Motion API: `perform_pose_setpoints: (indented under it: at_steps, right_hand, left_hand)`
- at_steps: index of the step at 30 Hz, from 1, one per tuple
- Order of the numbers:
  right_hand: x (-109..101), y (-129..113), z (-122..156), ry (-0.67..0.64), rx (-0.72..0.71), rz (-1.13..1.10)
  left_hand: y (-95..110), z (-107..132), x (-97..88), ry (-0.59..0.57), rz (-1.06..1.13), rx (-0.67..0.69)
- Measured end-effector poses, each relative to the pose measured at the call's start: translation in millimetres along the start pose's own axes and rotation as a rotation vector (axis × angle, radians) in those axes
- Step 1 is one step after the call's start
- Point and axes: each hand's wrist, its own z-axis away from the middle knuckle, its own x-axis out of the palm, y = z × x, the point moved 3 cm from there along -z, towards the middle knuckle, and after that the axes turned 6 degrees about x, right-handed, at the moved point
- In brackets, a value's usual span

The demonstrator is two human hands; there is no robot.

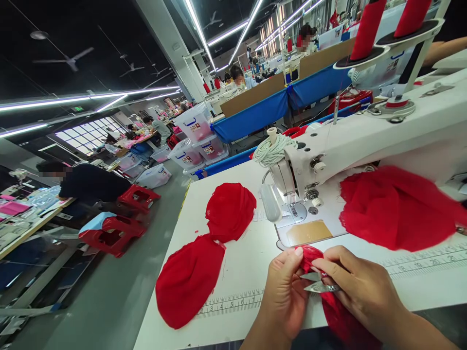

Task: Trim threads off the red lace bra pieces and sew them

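Between thumb and fingers, my left hand (286, 289) pinches a gathered edge of thin red fabric (337, 313). My right hand (361, 287) grips the same fabric close by, and a pair of metal thread snips (321, 288) sits in its fingers with the blades pointing left. The rest of the piece hangs down over the table's front edge, partly hidden by my right hand. Just beyond my hands is the needle area of a white sewing machine (365, 141). Another gathered red piece (397, 209) lies right of the needle, under the machine's arm.
Two joined red fabric pieces (191, 279) lie on the left of the white table (241, 272), over a printed ruler (233, 304). Red thread cones (368, 29) stand above the machine. Plastic bins (195, 124), red stools (113, 233) and a seated person (91, 180) are beyond.
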Motion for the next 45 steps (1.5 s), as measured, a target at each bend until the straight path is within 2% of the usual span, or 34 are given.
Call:
perform_pose_setpoints:
  at_steps: [2,5,10,13,16,19,22,24,27,30,33,37,39,41,45]
  right_hand:
    - [1,1,0,-0.020,0.080,-0.107]
    - [2,2,-3,-0.074,0.290,-0.300]
    - [3,0,-10,-0.059,0.562,-0.406]
    - [4,3,-10,-0.054,0.661,-0.459]
    - [7,7,-8,-0.102,0.707,-0.528]
    - [8,8,-8,-0.106,0.691,-0.520]
    - [2,3,-10,0.053,0.626,-0.382]
    - [-1,-4,-13,0.091,0.526,-0.335]
    - [-4,-13,-16,0.056,0.386,-0.315]
    - [-4,-13,-15,0.051,0.379,-0.289]
    - [-2,-12,-16,0.017,0.407,-0.334]
    - [-4,-8,-22,0.017,0.562,-0.425]
    - [-7,-4,-22,-0.002,0.596,-0.415]
    - [-11,1,-18,-0.046,0.542,-0.338]
    - [-19,9,-11,-0.083,0.316,-0.132]
  left_hand:
    - [0,1,1.6,-0.045,-0.021,0.009]
    - [0,1,3.1,-0.060,-0.037,0.022]
    - [-2,0,1.9,-0.084,-0.058,0.043]
    - [-4,0,1.1,-0.115,-0.045,0.037]
    - [-5,1,1.4,-0.128,-0.025,0.028]
    - [-5,2,2.9,-0.144,-0.035,0.022]
    - [-5,3,3.2,-0.122,-0.050,0.054]
    - [-5,3,2.1,-0.089,-0.072,0.096]
    - [-5,2,-0.8,-0.051,-0.128,0.157]
    - [-6,3,-3.2,-0.033,-0.199,0.212]
    - [-5,4,-2.0,-0.030,-0.219,0.221]
    - [-3,7,2.5,-0.037,-0.126,0.137]
    - [-1,8,3.3,-0.037,-0.084,0.110]
    - [0,8,2.6,-0.034,-0.059,0.090]
    - [2,7,0.1,-0.039,-0.026,0.060]
